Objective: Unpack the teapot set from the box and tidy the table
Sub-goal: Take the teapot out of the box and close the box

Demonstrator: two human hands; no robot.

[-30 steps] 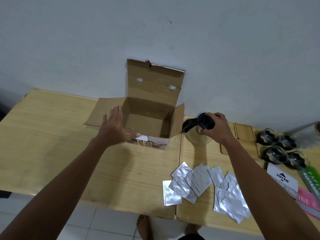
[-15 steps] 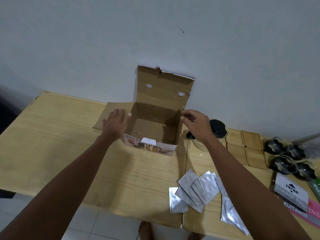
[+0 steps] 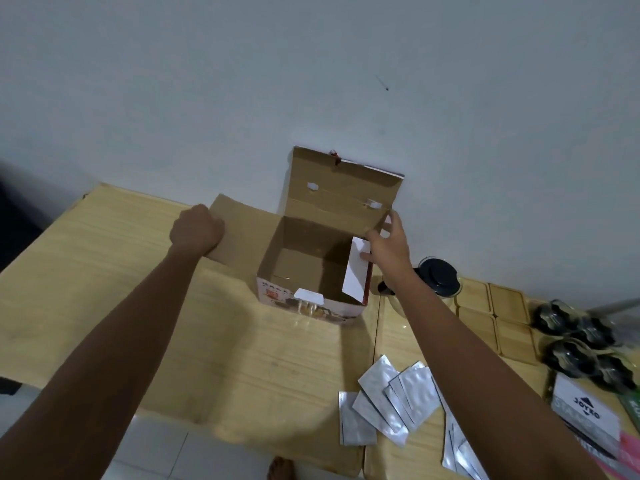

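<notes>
**Hands on both side flaps of the open box**

Cardboard box (image 3: 313,268) stands open and upright at the back of the wooden table (image 3: 104,278), its tall lid flap leaning against the wall. Your left hand (image 3: 196,230) rests on the left side flap (image 3: 242,233), which lies spread outward; the fingers are curled under and out of sight, so you cannot tell whether they grip the flap's edge. Your right hand (image 3: 386,245) is on the right side flap (image 3: 356,268), fingers loosely spread, thumb against its white face, folding it inward over the box's bare interior.

Just right of the box, behind your right forearm, sits the glass teapot (image 3: 438,278) with its black lid on. Beyond it lie wooden coasters (image 3: 491,310), then dark glass cups (image 3: 581,344) clustered together. Silver foil sachets (image 3: 391,403) are scattered along the near edge, beside a white Joyko packet (image 3: 585,410).
</notes>
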